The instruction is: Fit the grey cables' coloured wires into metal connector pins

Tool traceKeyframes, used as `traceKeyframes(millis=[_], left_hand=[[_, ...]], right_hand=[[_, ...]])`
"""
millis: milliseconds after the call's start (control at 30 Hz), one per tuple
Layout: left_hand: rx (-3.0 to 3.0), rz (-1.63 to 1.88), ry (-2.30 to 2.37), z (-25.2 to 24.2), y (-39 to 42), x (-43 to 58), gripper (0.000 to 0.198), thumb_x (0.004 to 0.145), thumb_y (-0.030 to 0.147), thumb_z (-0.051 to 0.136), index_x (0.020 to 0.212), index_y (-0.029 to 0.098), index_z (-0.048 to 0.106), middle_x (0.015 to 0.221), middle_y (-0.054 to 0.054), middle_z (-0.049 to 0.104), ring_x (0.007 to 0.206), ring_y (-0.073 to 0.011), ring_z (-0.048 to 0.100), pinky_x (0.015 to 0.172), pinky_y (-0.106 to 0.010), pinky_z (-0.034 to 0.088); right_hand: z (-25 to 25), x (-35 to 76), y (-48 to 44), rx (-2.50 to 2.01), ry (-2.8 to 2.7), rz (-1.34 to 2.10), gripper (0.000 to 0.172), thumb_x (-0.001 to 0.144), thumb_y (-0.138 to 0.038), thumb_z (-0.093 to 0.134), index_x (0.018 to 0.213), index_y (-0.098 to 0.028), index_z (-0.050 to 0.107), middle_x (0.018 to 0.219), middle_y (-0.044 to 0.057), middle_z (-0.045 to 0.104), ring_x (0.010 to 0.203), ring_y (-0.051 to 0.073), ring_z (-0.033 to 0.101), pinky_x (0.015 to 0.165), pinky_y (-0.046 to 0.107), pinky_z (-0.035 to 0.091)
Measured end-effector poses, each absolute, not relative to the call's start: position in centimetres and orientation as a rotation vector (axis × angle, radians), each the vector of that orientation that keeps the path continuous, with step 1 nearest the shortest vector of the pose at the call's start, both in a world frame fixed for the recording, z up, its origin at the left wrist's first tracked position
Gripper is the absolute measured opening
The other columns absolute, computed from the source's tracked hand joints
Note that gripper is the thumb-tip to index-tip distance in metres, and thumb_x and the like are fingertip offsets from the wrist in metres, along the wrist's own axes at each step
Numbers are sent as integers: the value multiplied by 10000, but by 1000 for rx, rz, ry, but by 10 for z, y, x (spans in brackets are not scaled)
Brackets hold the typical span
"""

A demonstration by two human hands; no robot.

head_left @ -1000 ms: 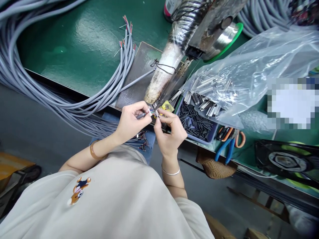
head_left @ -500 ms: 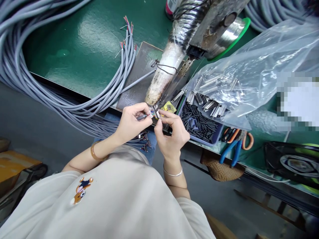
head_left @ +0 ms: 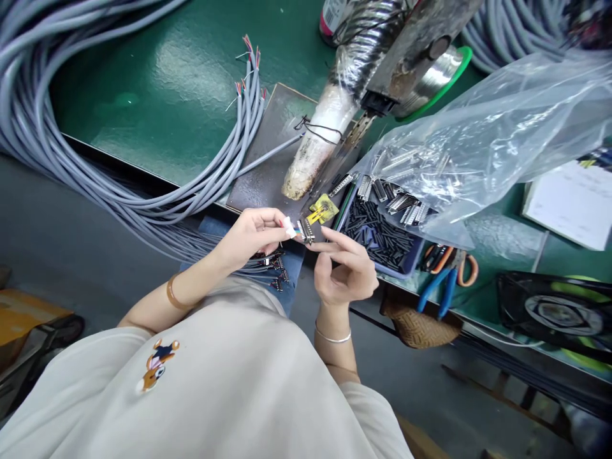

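Note:
Between the thumb and fingers of my left hand (head_left: 261, 236) is the wired end of a cable, and a white wrap or tag shows at the fingertips. Short coloured wires run from there into a multi-pin connector (head_left: 306, 231). My right hand (head_left: 345, 264) is open just right of it, its fingers apart. One fingertip lies very near the connector; whether it touches I cannot tell. Just beyond is a yellow sponge (head_left: 324, 208). Over my lap hang several finished-looking connectors (head_left: 280, 271) on grey cables.
A blue tray (head_left: 406, 271) holds black sleeves and connectors, partly under a plastic bag (head_left: 478, 140). A fume hose (head_left: 310, 159) reaches down over a dark board (head_left: 268, 153). Left lie bundled grey cables (head_left: 143, 201). A solder spool (head_left: 437, 80), pliers (head_left: 447, 280) and a fan (head_left: 557, 312) stand right.
Both hands have moved slightly toward me, away from the hose tip. My right hand has let go of the connector, shifted right and spread its fingers. The left keeps its pinch.

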State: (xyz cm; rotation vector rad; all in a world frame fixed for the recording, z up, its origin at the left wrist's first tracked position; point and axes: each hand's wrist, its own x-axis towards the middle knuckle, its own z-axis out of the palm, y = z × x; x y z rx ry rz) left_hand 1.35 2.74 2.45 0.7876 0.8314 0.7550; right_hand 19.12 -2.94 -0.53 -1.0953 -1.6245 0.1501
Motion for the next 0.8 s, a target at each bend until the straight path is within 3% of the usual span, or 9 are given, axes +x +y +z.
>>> traceKeyframes(millis=[133,233,333,433,533,633,800], left_hand=[[702,567,649,31,22,2,337,757,392,821,753,133,606,552,30,607,369,-26,416,366,-171,285],[770,645,674,32,14,0,342,767,392,831,797,146,596,598,46,592,395,-27,453,371,-161,341],[831,803,752,32,7,-2,347,730,333,863,892,169,602,786,25,642,462,-20,512,408,-146,405],[946,897,712,30,1,-4,241,798,334,804,884,168,652,878,-25,680,531,-43,559,472,-169,462],[1257,1001,672,28,-5,-5,93,855,256,740,841,165,723,914,-76,730,741,-126,680,654,-234,554],[1570,1095,708,27,-9,-5,68,885,157,675,853,170,733,891,-77,758,831,-148,700,740,-252,550],[1640,1121,804,24,-13,-7,83,904,151,625,930,150,705,881,-66,748,731,-114,656,624,-205,493]], right_hand=[[-9,195,-33,-1047,-1781,183,161,872,-114,656,924,-229,556,1221,104,763,804,170,786,607,278,598],[-5,190,-34,-1092,-1805,186,164,866,-121,667,922,-234,562,976,48,806,783,164,773,637,274,585],[1,182,-37,-1207,-1682,255,128,882,-182,670,888,-243,558,786,-26,733,648,128,703,570,244,531],[10,175,-37,-1351,-1448,525,134,916,-273,651,855,-236,537,702,-53,653,533,92,604,489,209,454],[20,172,-35,-1344,-1268,909,212,937,-364,631,840,-237,492,605,-79,603,421,71,495,416,187,376],[30,171,-33,-1312,-1227,1112,268,933,-416,637,833,-246,456,541,-104,560,343,55,383,351,177,291],[38,168,-37,-1424,-1265,946,241,914,-367,679,827,-236,496,564,-95,597,367,64,502,361,163,349]])
